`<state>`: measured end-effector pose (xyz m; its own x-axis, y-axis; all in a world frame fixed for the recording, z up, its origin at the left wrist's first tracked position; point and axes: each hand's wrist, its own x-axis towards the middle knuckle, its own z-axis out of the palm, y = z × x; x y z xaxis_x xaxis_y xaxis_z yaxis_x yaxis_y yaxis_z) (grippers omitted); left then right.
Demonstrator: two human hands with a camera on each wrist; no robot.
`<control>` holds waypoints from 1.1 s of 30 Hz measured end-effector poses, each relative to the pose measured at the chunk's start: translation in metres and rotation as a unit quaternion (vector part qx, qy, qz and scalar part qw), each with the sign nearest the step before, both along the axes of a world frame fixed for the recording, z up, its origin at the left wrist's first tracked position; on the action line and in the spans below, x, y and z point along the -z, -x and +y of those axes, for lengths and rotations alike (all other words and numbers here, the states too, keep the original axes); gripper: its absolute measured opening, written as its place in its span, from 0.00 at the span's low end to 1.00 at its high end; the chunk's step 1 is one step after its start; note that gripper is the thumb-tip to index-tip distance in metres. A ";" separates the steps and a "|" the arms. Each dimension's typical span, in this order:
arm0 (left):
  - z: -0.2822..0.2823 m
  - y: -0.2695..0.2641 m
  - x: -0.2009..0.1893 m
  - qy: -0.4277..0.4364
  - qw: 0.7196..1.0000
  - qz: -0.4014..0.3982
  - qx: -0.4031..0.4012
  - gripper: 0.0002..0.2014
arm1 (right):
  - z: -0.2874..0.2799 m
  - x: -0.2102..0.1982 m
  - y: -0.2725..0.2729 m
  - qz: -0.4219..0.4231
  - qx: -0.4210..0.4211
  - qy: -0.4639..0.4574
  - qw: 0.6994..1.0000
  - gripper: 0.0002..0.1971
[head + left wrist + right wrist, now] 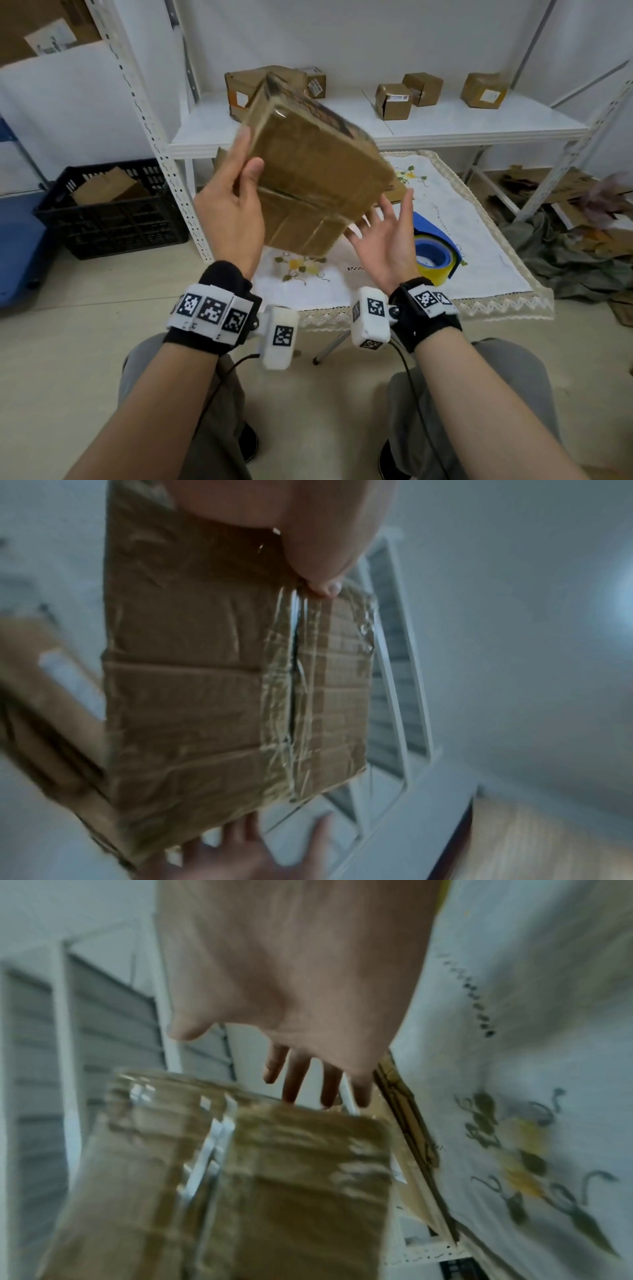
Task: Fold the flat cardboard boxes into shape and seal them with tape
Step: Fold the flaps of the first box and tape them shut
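Note:
A folded brown cardboard box (315, 171) is held tilted in the air above the table, with clear tape along its seams (291, 669). My left hand (245, 161) grips its left edge, thumb (308, 547) on the near face and fingers behind. My right hand (380, 222) is open with fingers spread at the box's lower right corner; whether it touches I cannot tell. In the blurred right wrist view the box (257, 1177) lies below the straight fingers (298, 1080). A blue dispenser with a yellow tape roll (433, 255) lies on the table to the right.
A white embroidered cloth (479, 240) covers the low table. Behind it a white shelf (445, 130) carries several small sealed boxes (394, 101). A black crate (113, 219) with cardboard stands on the floor at left. Cardboard scraps and cloth (565, 212) lie at right.

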<state>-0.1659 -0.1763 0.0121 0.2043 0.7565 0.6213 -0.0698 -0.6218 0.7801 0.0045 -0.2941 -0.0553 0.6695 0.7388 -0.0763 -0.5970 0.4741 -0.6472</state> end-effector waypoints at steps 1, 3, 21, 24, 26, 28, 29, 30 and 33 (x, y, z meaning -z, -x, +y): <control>-0.001 -0.001 -0.003 0.019 0.999 -0.031 -0.006 0.19 | 0.005 -0.006 0.002 -0.037 -0.002 0.023 0.999 0.31; -0.003 -0.006 -0.006 0.091 0.991 -0.101 -0.013 0.21 | 0.012 -0.018 0.007 -0.108 -0.004 0.075 0.991 0.33; 0.022 0.011 0.064 0.193 0.959 0.152 0.144 0.17 | -0.006 -0.040 -0.028 -0.061 0.158 0.002 0.986 0.32; 0.027 0.017 0.080 0.174 0.945 0.243 0.133 0.17 | -0.002 -0.043 -0.020 -0.152 0.135 0.096 0.974 0.35; 0.030 0.020 0.088 0.175 0.925 0.315 0.122 0.17 | 0.002 -0.042 -0.014 -0.180 0.108 0.153 0.966 0.45; 0.031 0.021 0.091 0.202 0.900 0.363 0.130 0.22 | 0.004 -0.038 -0.010 -0.200 0.092 0.189 0.957 0.50; 0.030 0.021 0.090 0.217 0.899 0.348 0.152 0.33 | 0.004 -0.035 -0.009 -0.210 0.094 0.199 0.952 0.48; 0.027 0.020 0.086 0.230 0.909 0.297 0.178 0.45 | 0.005 -0.033 -0.009 -0.217 0.097 0.207 0.949 0.45; 0.016 0.011 0.062 0.135 0.964 0.143 0.177 0.54 | 0.006 -0.031 -0.009 -0.223 0.108 0.208 0.946 0.42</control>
